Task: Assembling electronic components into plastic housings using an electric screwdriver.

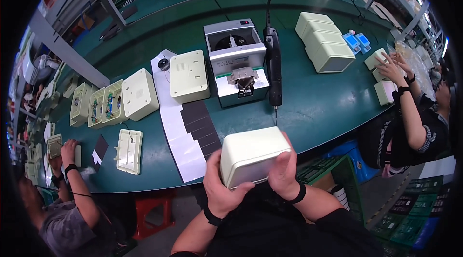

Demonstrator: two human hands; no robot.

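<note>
gripping the cream plastic housing (254, 155) past the bench edge, left hand (219, 187) and right hand (283, 172) could drop it if fingers slip.

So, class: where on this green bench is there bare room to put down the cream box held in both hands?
Bare green bench lies right of the hanging screwdriver, below the stacked boxes. A smaller patch sits between the white strip and the open tray. The left end is crowded.
</note>
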